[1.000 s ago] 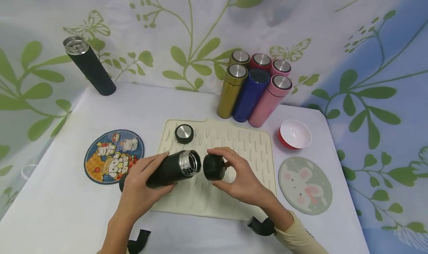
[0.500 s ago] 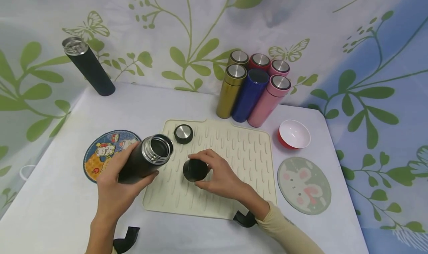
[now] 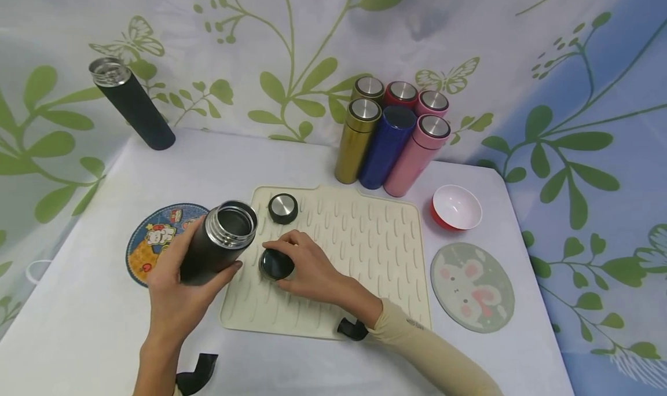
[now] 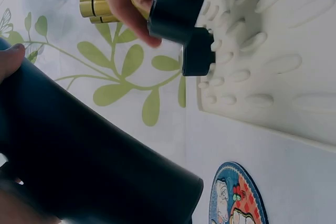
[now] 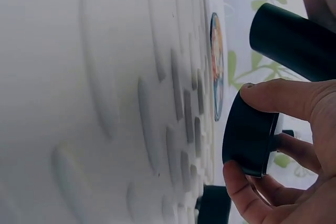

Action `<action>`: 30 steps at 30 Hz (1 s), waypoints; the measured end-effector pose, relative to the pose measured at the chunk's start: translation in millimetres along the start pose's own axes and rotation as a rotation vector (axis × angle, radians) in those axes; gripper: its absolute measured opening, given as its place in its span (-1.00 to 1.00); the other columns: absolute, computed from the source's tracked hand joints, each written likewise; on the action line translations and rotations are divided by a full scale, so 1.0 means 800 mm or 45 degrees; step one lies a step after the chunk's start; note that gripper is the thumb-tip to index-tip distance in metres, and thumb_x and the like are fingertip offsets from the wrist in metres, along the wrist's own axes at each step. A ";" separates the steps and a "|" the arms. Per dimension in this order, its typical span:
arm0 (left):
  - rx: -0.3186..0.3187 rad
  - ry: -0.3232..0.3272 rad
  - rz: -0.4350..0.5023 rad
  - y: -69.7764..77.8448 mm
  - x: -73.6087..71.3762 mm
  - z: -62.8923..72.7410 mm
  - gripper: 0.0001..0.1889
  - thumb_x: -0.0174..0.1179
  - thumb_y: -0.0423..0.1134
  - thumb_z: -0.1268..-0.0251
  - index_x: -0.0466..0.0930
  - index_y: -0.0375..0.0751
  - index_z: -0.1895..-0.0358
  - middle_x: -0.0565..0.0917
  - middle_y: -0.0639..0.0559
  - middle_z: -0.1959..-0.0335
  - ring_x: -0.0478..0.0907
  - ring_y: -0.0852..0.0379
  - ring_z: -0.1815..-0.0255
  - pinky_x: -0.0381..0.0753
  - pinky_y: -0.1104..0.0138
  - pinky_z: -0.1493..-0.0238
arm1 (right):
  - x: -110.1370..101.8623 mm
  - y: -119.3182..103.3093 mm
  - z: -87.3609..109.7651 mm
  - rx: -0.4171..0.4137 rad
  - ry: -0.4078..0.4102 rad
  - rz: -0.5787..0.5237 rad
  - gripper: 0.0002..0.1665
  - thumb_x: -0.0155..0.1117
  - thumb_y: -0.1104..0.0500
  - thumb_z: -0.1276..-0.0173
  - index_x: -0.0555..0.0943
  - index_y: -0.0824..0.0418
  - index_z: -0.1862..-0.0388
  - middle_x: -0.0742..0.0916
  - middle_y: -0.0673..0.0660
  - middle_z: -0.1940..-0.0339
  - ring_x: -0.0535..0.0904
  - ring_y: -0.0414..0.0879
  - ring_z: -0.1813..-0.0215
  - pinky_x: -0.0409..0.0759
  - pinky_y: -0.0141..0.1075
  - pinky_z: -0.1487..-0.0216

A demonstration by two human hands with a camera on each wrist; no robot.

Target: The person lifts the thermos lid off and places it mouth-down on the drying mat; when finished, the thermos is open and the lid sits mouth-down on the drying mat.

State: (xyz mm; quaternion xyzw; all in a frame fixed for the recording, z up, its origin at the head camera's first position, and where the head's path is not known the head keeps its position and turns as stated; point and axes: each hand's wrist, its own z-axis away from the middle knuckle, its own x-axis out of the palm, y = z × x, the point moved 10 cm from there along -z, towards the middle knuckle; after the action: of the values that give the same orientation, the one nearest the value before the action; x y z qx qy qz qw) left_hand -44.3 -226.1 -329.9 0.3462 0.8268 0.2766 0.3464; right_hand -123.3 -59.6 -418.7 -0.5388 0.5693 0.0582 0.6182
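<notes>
My left hand grips a black thermos flask around its body. The flask is lidless and tilted, its bare steel neck toward the camera; in the left wrist view its dark side fills the lower left. With thumb and fingers, my right hand holds a black cup-like cap low over the cream ribbed mat. In the right wrist view a gap shows between this cap and the mat. A smaller black lid with a steel top sits on the mat behind it.
A lidless black flask stands at the back left. Several coloured flasks cluster at the back. To the right are a red-and-white bowl and a rabbit coaster. A cartoon coaster lies left, partly behind the flask.
My left hand has drawn the flask left and tipped its mouth upward. My right hand has carried the cap left and down, away from the flask's mouth and toward the mat.
</notes>
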 end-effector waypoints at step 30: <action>0.021 -0.041 0.038 -0.002 0.005 -0.008 -0.11 0.60 -0.29 0.25 0.45 -0.38 -0.33 0.61 -0.20 -0.16 0.50 0.24 -0.15 0.38 0.47 -0.18 | -0.007 0.025 0.031 0.145 -0.089 0.061 -0.08 0.58 -0.01 -0.13 0.40 0.14 -0.43 0.50 0.03 -0.27 0.42 -0.10 -0.29 0.45 -0.24 -0.25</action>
State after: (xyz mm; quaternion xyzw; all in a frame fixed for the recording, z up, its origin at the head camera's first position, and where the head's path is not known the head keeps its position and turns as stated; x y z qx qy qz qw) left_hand -51.8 -225.3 -328.3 0.3657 0.8182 0.2692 0.3526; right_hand -123.2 -30.3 -432.5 -0.4866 0.5625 0.0593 0.6657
